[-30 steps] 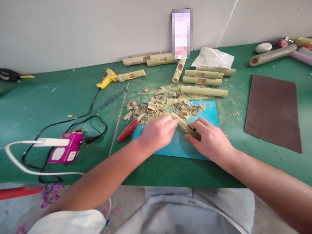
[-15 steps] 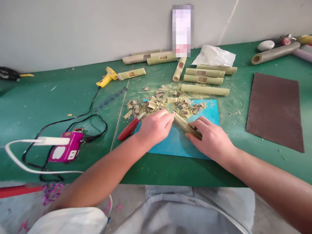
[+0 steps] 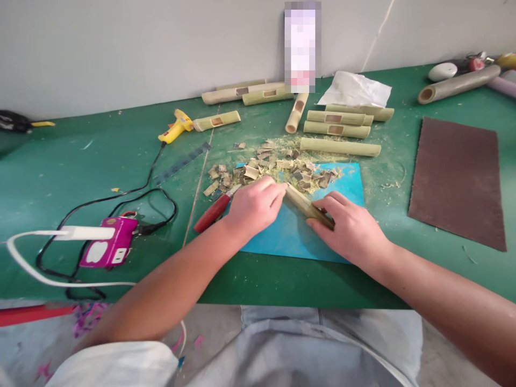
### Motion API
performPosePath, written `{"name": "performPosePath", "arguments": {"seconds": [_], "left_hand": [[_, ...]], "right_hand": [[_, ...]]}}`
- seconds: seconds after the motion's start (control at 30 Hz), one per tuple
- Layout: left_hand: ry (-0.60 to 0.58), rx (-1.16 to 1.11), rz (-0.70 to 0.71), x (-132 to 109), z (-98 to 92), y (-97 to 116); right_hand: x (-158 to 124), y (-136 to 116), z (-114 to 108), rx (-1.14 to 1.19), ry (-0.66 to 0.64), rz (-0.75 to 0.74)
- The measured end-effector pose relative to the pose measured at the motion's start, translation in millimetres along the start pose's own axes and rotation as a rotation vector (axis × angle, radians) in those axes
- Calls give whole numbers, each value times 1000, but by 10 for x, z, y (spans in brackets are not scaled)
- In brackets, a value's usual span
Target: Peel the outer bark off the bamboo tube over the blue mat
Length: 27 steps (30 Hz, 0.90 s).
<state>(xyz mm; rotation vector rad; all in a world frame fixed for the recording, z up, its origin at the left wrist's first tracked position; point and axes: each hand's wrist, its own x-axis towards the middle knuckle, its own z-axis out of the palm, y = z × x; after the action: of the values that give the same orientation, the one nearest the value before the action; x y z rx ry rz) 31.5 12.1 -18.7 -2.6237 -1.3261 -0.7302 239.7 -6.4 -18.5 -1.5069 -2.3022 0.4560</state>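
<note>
A bamboo tube [image 3: 303,202] slants across a blue mat [image 3: 258,236]. My right hand [image 3: 349,220] grips its near end, thumb on one side and fingers on the other. At the tube's far end is my left hand [image 3: 258,203], closed, its fingertips touching that end. Whatever those fingers may hold is hidden. Beside my left wrist lies a red-handled knife [image 3: 212,214], its blade pointing toward the shavings. Bamboo chips and shavings [image 3: 278,165] cover the mat's far edge.
Several cut bamboo tubes [image 3: 341,147] lie behind the chips. A yellow glue gun [image 3: 177,127] and a purple power strip [image 3: 110,244] with cords are on the left. A brown sheet [image 3: 457,183] lies right, near a darker bamboo tube [image 3: 457,86]. A blurred-out phone-like screen [image 3: 300,48] leans at the wall.
My left hand has shifted very slightly at the tube's far end. My right hand keeps its hold. The view has moved a little.
</note>
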Motion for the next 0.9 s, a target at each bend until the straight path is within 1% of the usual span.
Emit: {"name": "performPosePath", "arguments": {"seconds": [0.07,0.17,0.3,0.43,0.57,0.6,0.7,0.73,0.83,0.9], "left_hand": [[-16,5,5,-5,1,8],[-82,-40,84,-20,-3,37],[-10,42,24,-19,-11,45],[-53,9,105,-12,-3,52],[-3,13,-18,-4,-2,30],[-7,8,-11,-5,-5,31],[-58,-52,89,-9,-11,42],[-58,-60,87,-7,-12,40],[-14,-7,-5,3,-10,20],[-23,5,10,4,-6,19]], "right_hand": [[-3,5,3,6,-5,-3],[-5,12,10,15,-8,-7],[2,4,6,3,-4,9],[8,-4,-2,14,-20,2],[5,6,6,14,-10,13],[4,8,8,15,-7,7],[4,11,11,16,-6,-11],[4,10,11,14,-4,-7],[7,7,14,8,0,4],[8,6,17,5,3,-5]]}}
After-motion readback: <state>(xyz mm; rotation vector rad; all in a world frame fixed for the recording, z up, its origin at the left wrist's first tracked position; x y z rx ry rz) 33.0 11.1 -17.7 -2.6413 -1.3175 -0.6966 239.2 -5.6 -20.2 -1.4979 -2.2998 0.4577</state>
